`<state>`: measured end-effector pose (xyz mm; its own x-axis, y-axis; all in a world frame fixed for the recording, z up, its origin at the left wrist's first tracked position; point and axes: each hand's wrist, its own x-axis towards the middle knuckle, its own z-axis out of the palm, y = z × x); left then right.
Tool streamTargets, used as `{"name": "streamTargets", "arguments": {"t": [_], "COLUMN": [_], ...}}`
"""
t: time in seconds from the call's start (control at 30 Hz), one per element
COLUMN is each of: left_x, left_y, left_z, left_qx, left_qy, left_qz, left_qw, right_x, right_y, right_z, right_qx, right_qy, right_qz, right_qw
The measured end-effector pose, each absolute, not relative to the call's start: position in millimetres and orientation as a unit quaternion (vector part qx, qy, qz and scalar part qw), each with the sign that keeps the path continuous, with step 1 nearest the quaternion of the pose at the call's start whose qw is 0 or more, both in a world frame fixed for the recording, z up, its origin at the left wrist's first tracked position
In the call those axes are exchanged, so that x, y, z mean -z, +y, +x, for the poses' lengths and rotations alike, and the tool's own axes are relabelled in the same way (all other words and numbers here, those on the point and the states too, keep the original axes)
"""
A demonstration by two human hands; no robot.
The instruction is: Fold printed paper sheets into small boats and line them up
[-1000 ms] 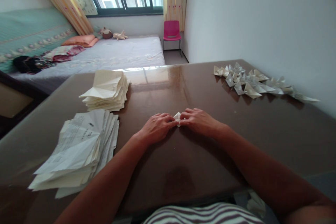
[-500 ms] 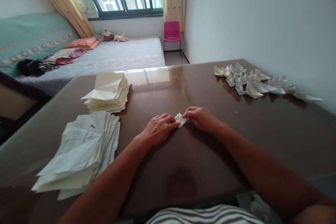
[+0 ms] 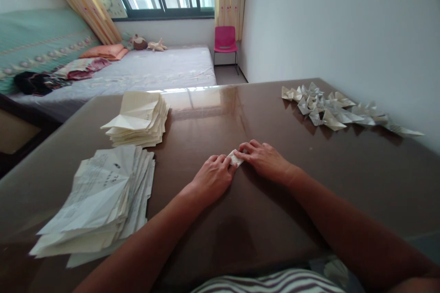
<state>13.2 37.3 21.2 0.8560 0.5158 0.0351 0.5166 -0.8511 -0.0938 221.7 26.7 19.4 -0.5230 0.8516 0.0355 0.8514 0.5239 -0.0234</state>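
A small piece of folded paper lies on the brown table in front of me, printed and off-white. My left hand grips its left side, with thumb and fingers closed at the near edge. From the right, my right hand pinches the paper's upper right part, its fingertips pressing on the fold. Parts of the paper are hidden under the fingers of both hands.
To the left lie two stacks of creased sheets, a cream stack behind a whiter stack. Folded paper boats cluster at the table's right rear, near the wall. Beyond the table are a bed and a pink chair.
The paper has been turned or folded from a diamond into a narrower slanted strip. My left hand has shifted slightly right and nearer; my right fingers now reach farther over the paper.
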Motion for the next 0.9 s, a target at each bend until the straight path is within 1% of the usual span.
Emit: {"name": "streamTargets", "arguments": {"t": [0.1,0.17,0.3,0.37,0.53,0.77,0.9], "left_x": [-17,-14,-14,-13,-5,3,11], "left_y": [31,30,35,39,45,52,56], "left_z": [21,22,15,10,9,12,15], "left_qx": [-0.002,0.003,0.043,0.079,0.166,0.174,0.227], "left_qy": [-0.275,-0.284,-0.301,-0.309,-0.313,-0.329,-0.376], "left_qz": [-0.959,-0.956,-0.952,-0.948,-0.935,-0.927,-0.894], "left_qw": [0.070,0.075,0.043,0.020,-0.007,-0.051,-0.082], "right_x": [-18,-13,-1,4,8,11,11], "right_y": [26,29,44,48,48,55,58], "right_z": [221,224,231,231,227,240,246], "right_qx": [-0.005,-0.021,-0.096,-0.107,-0.098,-0.144,-0.182], "right_qy": [-0.871,-0.867,-0.828,-0.805,-0.817,-0.816,-0.826], "right_qz": [-0.491,-0.495,-0.527,-0.546,-0.533,-0.522,-0.490], "right_qw": [0.028,0.053,0.166,0.204,0.199,0.202,0.213]}}
